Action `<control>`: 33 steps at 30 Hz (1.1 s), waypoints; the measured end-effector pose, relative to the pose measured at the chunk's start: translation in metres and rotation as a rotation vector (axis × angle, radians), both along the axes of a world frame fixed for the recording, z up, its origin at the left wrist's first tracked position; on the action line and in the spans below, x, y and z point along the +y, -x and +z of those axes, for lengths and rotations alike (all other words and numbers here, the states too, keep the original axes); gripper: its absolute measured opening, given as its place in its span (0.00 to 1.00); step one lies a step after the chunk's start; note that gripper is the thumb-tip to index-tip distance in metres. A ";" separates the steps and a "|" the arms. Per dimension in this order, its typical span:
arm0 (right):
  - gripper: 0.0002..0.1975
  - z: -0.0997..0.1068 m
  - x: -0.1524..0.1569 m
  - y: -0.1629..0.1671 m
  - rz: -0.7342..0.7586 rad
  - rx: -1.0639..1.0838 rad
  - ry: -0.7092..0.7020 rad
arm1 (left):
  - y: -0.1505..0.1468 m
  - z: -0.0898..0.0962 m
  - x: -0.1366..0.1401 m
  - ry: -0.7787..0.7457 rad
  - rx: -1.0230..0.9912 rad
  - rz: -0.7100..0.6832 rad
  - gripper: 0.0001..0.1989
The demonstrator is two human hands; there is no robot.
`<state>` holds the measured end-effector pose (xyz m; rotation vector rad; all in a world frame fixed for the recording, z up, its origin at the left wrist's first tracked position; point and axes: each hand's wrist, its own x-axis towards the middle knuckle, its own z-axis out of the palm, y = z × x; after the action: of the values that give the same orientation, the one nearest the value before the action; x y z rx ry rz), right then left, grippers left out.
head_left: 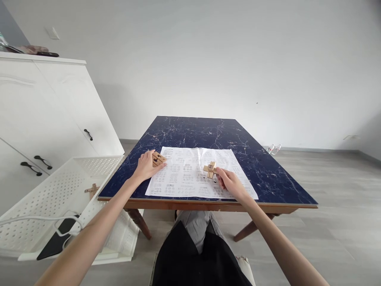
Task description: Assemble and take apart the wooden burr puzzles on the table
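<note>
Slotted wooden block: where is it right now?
In the head view, the slotted wooden block is left of centre, held in the left hand by the upper-left edge of the printed sheet.

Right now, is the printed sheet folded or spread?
Spread. The printed sheet lies opened out on the blue table, all four corners apart, rows of print showing between left hand and right hand.
</note>
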<state>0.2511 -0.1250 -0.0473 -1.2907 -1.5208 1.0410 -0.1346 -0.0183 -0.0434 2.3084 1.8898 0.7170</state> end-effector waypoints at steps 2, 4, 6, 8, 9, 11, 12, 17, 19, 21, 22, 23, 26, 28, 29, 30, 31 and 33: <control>0.29 -0.001 0.001 0.000 0.003 0.000 -0.003 | -0.001 -0.001 0.003 -0.008 0.011 0.006 0.48; 0.29 -0.002 0.001 0.000 0.003 0.001 -0.006 | -0.002 -0.002 0.006 -0.012 0.021 0.016 0.47; 0.29 -0.002 0.001 -0.001 0.003 0.002 -0.006 | -0.003 -0.003 0.008 -0.012 0.031 0.024 0.46; 0.29 -0.002 0.001 -0.001 0.004 0.001 -0.003 | -0.005 -0.003 0.010 -0.011 0.042 0.025 0.45; 0.29 -0.001 0.000 -0.001 0.005 0.001 -0.001 | -0.006 -0.004 0.010 -0.011 0.047 0.024 0.45; 0.29 0.000 -0.001 -0.001 0.007 0.000 0.000 | -0.007 -0.005 0.011 -0.013 0.053 0.022 0.45; 0.29 0.001 -0.001 -0.001 0.008 -0.001 -0.001 | -0.008 -0.005 0.011 -0.013 0.055 0.020 0.45; 0.30 0.001 -0.001 0.000 0.010 -0.003 -0.009 | -0.010 -0.007 0.011 -0.003 0.052 0.001 0.44; 0.30 0.001 -0.001 0.000 0.010 -0.008 -0.014 | -0.011 -0.005 0.011 0.003 0.048 -0.011 0.43; 0.30 0.001 -0.001 -0.001 0.011 -0.012 -0.018 | -0.012 -0.002 0.010 0.010 0.045 -0.024 0.42; 0.30 0.001 -0.001 -0.001 0.011 -0.014 -0.018 | -0.013 0.000 0.009 0.012 0.044 -0.032 0.42; 0.30 0.001 -0.001 -0.001 0.011 -0.017 -0.018 | -0.015 0.002 0.007 0.013 0.042 -0.041 0.41; 0.30 0.001 -0.001 -0.002 0.009 -0.028 -0.017 | -0.027 0.006 0.001 0.017 0.036 -0.093 0.39; 0.30 0.001 -0.001 -0.002 0.007 -0.034 -0.017 | -0.041 0.007 -0.003 0.025 0.028 -0.147 0.37; 0.30 0.002 -0.001 -0.002 0.006 -0.036 -0.018 | -0.049 0.006 -0.005 0.030 0.023 -0.178 0.36; 0.30 0.002 -0.001 -0.002 0.005 -0.039 -0.017 | -0.059 0.005 -0.007 0.034 0.017 -0.208 0.36; 0.31 0.003 -0.001 -0.001 0.003 -0.040 -0.017 | -0.069 0.004 -0.009 0.039 0.011 -0.239 0.36; 0.31 0.004 -0.001 -0.001 -0.002 -0.042 -0.017 | -0.089 0.000 -0.014 0.055 -0.003 -0.289 0.38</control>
<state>0.2517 -0.1264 -0.0436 -1.3092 -1.5565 1.0036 -0.0460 -0.0321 -0.0434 2.4681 1.5066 0.6238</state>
